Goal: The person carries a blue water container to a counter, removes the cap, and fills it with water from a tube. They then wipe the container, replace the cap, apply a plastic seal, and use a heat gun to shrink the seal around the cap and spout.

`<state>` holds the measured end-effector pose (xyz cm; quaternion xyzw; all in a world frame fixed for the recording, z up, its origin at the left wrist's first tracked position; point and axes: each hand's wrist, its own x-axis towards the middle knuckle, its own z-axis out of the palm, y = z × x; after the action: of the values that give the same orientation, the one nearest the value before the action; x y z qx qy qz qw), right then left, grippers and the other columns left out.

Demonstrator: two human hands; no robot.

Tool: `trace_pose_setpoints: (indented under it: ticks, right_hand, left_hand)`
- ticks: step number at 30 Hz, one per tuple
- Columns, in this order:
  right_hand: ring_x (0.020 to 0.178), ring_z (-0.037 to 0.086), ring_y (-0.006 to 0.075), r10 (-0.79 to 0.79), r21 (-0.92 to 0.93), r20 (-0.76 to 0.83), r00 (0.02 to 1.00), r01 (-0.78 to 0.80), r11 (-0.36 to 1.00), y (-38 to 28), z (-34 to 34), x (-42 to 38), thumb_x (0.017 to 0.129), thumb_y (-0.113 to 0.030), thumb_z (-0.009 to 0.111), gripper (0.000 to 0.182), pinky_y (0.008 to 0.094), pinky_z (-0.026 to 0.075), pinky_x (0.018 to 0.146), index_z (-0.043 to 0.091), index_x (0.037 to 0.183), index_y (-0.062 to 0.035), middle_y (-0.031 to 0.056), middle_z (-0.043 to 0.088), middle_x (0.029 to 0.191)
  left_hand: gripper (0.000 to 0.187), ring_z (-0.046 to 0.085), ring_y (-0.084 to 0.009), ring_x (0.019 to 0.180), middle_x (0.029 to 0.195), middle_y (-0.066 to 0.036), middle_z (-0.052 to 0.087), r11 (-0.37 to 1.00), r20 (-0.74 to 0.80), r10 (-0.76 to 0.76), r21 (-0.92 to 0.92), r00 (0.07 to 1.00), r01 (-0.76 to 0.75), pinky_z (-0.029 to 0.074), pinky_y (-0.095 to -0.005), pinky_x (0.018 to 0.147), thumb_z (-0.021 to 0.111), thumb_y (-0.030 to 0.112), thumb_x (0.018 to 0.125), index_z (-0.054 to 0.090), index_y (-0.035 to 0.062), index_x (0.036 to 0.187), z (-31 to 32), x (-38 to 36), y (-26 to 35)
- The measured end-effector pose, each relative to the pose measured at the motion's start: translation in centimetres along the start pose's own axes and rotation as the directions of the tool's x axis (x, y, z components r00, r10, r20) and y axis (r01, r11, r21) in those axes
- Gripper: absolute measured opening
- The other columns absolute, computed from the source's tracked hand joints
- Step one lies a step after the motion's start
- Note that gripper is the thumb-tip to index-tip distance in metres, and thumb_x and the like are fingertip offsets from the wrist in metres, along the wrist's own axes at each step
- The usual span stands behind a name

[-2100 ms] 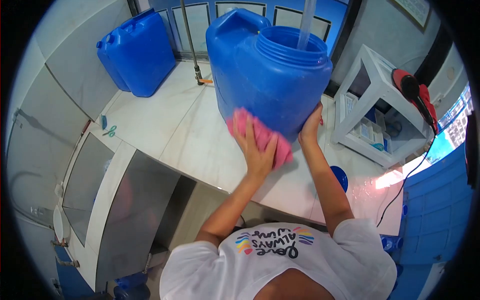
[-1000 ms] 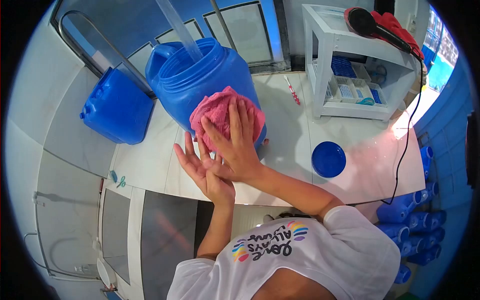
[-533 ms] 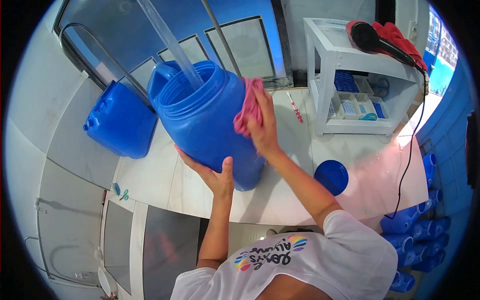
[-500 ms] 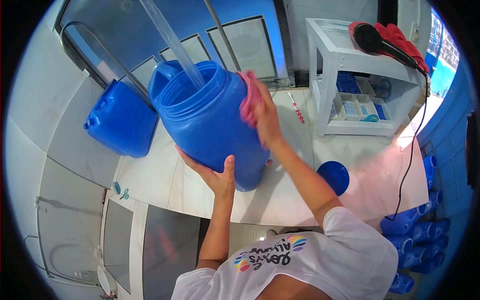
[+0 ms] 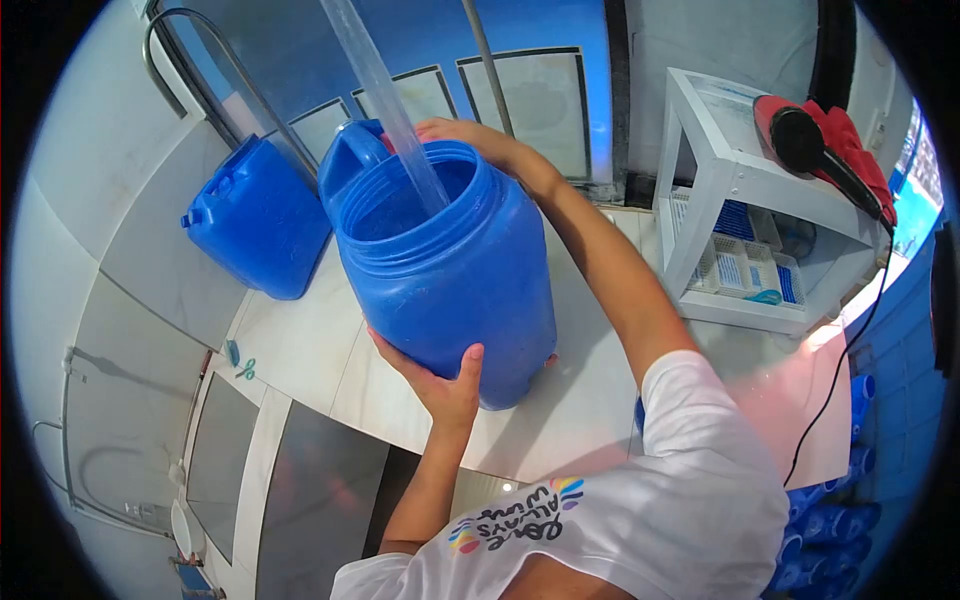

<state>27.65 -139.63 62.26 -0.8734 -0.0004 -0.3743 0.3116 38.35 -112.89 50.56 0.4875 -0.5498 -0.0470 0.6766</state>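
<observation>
A large blue plastic jug (image 5: pixel 455 270) with a wide threaded mouth and a side handle leans on the white counter. My left hand (image 5: pixel 448 392) holds its lower front, thumb and fingers spread around the wall. Behind the mouth, my right hand (image 5: pixel 465 136) reaches round toward the handle. A pink cloth (image 5: pixel 387 141) peeks out at its fingertips, mostly hidden by the jug. Into the open mouth runs a clear tube (image 5: pixel 372 75) from above.
Left of the jug stands a second blue jug (image 5: pixel 262 220) beside a curved metal pipe (image 5: pixel 215 40). Small scissors (image 5: pixel 246 369) lie at the counter's left. A white shelf (image 5: pixel 735 170) holds baskets and a corded black hair dryer (image 5: pixel 798 140). Several blue containers (image 5: pixel 835 525) sit lower right.
My right hand has moved from the jug's right side round behind its mouth, taking the pink cloth with it. My left hand keeps its hold. The view has shifted slightly.
</observation>
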Motion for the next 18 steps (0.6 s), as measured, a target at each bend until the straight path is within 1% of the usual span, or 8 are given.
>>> trace_pose_setpoints:
  ticks: [2,4,5,7,8,11,13,18]
  right_hand:
    - [0.124,0.042,0.0227,-0.076,0.252,-0.224,0.972,0.134,0.958,1.8,3.1,-3.5,0.09,-0.04,0.048,0.045,0.0336,0.03,0.105,0.056,0.122,-0.0087,0.0109,0.047,0.131]
    - [0.115,0.048,0.0225,0.441,0.701,-0.382,0.812,-0.056,0.711,3.8,5.2,-5.4,0.088,-0.028,0.054,0.04,0.0336,0.035,0.1,0.055,0.119,-0.0016,0.0118,0.054,0.123]
    - [0.115,0.048,0.0225,0.435,0.697,-0.386,0.813,-0.052,0.715,4.6,4.6,-4.4,0.088,-0.028,0.054,0.04,0.0336,0.035,0.1,0.055,0.119,-0.0016,0.0118,0.054,0.123]
    - [0.11,0.049,0.0194,-0.099,-0.065,-0.343,0.934,0.081,0.995,5.1,3.1,-0.2,0.09,-0.03,0.05,0.039,0.0325,0.036,0.097,0.056,0.118,-0.0034,0.0084,0.054,0.123]
    - [0.11,0.049,0.0194,-0.106,-0.065,-0.343,0.933,0.089,0.994,4.6,2.4,1.7,0.09,-0.03,0.05,0.039,0.0325,0.036,0.097,0.056,0.118,-0.0034,0.0084,0.054,0.123]
    - [0.126,0.039,0.0207,0.046,0.049,-0.292,0.955,-0.032,0.998,4.7,0.8,5.3,0.089,-0.044,0.047,0.05,0.0333,0.03,0.105,0.055,0.123,-0.0074,0.0114,0.041,0.137]
    - [0.126,0.039,0.0193,0.191,0.69,-0.115,0.975,-0.06,0.722,7.8,1.0,6.0,0.091,-0.047,0.044,0.053,0.0329,0.031,0.105,0.051,0.127,-0.0085,0.0114,0.039,0.139]
    - [0.126,0.039,0.0182,0.341,0.755,-0.219,0.914,-0.062,0.653,8.4,5.2,4.5,0.095,-0.049,0.033,0.057,0.0329,0.03,0.105,0.04,0.135,-0.0096,0.0103,0.037,0.14]
  left_hand:
    - [0.117,0.009,-0.0338,0.137,0.147,-0.022,0.007,1.0,0.015,-0.022,0.004,1.0,0.022,0.009,-0.0446,0.11,0.076,0.04,0.068,-0.005,-0.0002,0.142,0.0,-0.1,0.2]
    - [0.118,0.009,-0.0338,0.136,0.147,-0.022,0.006,1.0,0.018,-0.017,0.006,1.0,0.017,0.009,-0.0447,0.11,0.076,0.04,0.068,-0.005,-0.0006,0.142,-0.2,-0.2,-0.1]
    - [0.118,0.01,-0.0338,0.136,0.147,-0.022,0.006,1.0,0.022,-0.016,0.007,1.0,0.016,0.009,-0.0448,0.11,0.077,0.04,0.068,-0.006,-0.001,0.142,-0.2,-0.2,-0.3]
    - [0.119,0.01,-0.0336,0.136,0.147,-0.023,0.006,1.0,0.015,-0.024,0.007,1.0,0.024,0.009,-0.0449,0.11,0.077,0.041,0.067,-0.006,-0.0012,0.142,-0.1,-0.4,-0.4]
    - [0.12,0.01,-0.0335,0.136,0.147,-0.023,0.005,0.999,0.009,-0.034,0.007,0.999,0.034,0.009,-0.0449,0.11,0.077,0.041,0.067,-0.006,-0.0014,0.142,-0.1,-0.3,-0.4]
    - [0.121,0.01,-0.0332,0.136,0.147,-0.023,0.005,0.998,0.005,-0.058,-0.027,0.998,0.058,0.009,-0.0449,0.11,0.077,0.042,0.067,-0.007,-0.0012,0.142,0.0,-0.3,-0.3]
    - [0.122,0.009,-0.0332,0.136,0.147,-0.023,0.004,0.997,0.001,-0.068,-0.04,0.998,0.068,0.01,-0.0449,0.11,0.077,0.043,0.066,-0.008,-0.0013,0.142,0.1,-0.4,-0.4]
    - [0.123,0.008,-0.0332,0.136,0.147,-0.023,0.004,0.998,0.009,-0.058,0.037,0.998,0.057,0.01,-0.0446,0.11,0.077,0.045,0.066,-0.007,-0.0018,0.142,-0.5,-0.5,-1.1]
